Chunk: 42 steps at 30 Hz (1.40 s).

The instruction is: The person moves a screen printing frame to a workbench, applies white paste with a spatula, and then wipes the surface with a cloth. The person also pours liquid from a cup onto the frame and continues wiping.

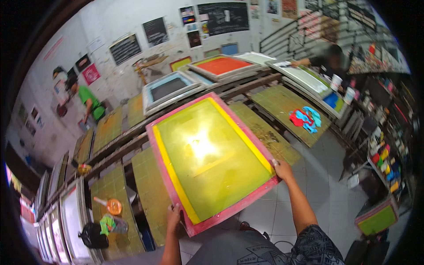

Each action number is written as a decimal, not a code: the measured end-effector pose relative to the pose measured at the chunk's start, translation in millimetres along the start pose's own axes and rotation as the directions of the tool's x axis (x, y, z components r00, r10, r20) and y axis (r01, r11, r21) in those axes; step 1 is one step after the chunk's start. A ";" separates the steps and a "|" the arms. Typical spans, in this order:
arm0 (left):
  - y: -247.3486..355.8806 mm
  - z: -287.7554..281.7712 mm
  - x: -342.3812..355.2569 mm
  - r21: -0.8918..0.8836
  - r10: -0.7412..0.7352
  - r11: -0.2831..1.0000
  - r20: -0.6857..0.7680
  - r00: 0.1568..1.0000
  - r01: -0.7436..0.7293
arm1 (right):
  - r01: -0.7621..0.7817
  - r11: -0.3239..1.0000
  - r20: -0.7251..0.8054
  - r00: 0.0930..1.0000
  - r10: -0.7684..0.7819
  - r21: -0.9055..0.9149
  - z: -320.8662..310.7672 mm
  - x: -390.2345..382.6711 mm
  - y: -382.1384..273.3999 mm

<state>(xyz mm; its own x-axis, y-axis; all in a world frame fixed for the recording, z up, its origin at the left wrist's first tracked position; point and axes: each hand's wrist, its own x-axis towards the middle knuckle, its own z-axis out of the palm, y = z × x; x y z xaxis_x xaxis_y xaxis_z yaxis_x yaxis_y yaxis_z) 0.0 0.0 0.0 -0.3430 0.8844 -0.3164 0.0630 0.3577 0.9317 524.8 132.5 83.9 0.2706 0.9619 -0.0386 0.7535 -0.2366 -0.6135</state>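
Note:
A large screen printing frame (201, 176) with a pink-red border, yellow tape along its inner edges and yellow-green mesh is held tilted in front of me. Light glares off the middle of its mesh. My left hand (173, 217) grips the near left corner, fingers closed round the border. At the near right corner, my right hand (282, 170) is closed on the same frame. Beneath it run greenish printing boards (152, 194) on a long rack, partly hidden by the frame.
More screens lie beyond, among them one with orange-red mesh (223, 66). Red and blue rags (304, 118) rest on a board at the right. An orange bowl (114, 206) and a black bag (93, 236) stand at left. One person in green (89, 101) and another in black (329, 64) are nearby.

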 end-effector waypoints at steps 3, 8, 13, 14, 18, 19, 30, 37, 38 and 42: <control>15.2 25.9 2.9 -0.397 0.023 0.918 0.044 0.999 -0.003 | -0.070 0.996 -0.020 0.997 0.069 -0.053 -25.5 -4.9 -15.0; 70.9 70.4 -31.1 -0.322 0.159 0.941 0.143 0.977 -0.106 | -0.074 0.994 -0.095 0.993 0.067 -0.074 -70.9 -8.2 12.5; 89.9 99.6 -52.6 -0.450 0.256 0.892 0.449 0.856 -0.031 | -0.084 0.996 -0.133 0.988 0.084 0.006 -93.4 -46.2 37.3; 104.3 110.0 -63.4 -0.492 0.299 0.870 0.476 0.827 -0.031 | -0.086 0.993 -0.227 0.968 0.102 0.079 -90.7 -64.9 45.0; 141.1 140.3 -102.2 -0.682 0.470 0.727 0.579 0.666 0.079 | -0.044 0.917 -0.482 0.840 0.249 0.397 -93.8 -148.5 74.8; 150.8 145.2 -111.2 -0.713 0.507 0.690 0.599 0.619 0.125 | -0.032 0.868 -0.511 0.797 0.321 0.496 -87.4 -167.3 85.1; 203.2 178.8 -225.2 -0.654 0.694 0.500 0.695 0.189 0.567 | 0.329 0.317 -0.443 0.448 0.777 0.889 -37.8 -370.8 117.6; 183.2 269.4 -338.1 -0.638 0.653 0.731 0.757 0.024 0.243 | 0.360 0.010 -0.151 0.364 0.919 0.933 -26.1 -472.6 183.7; 181.7 283.5 -360.7 -0.572 0.581 0.808 0.814 -0.029 0.139 | 0.298 -0.108 -0.007 0.363 0.932 0.949 -13.0 -481.6 208.5; 156.2 359.0 -489.2 -0.197 0.260 0.851 0.963 0.065 -0.486 | 0.363 -0.360 0.215 0.381 0.899 0.860 -30.9 -499.1 234.5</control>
<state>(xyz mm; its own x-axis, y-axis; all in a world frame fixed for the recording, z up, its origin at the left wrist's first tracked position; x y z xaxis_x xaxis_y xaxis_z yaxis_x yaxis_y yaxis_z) 514.1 -269.2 236.2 0.8970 0.4392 0.0497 0.0359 -0.1845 0.9822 585.1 -407.2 -16.3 0.6514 0.1829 -0.7363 -0.6879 0.5517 -0.4715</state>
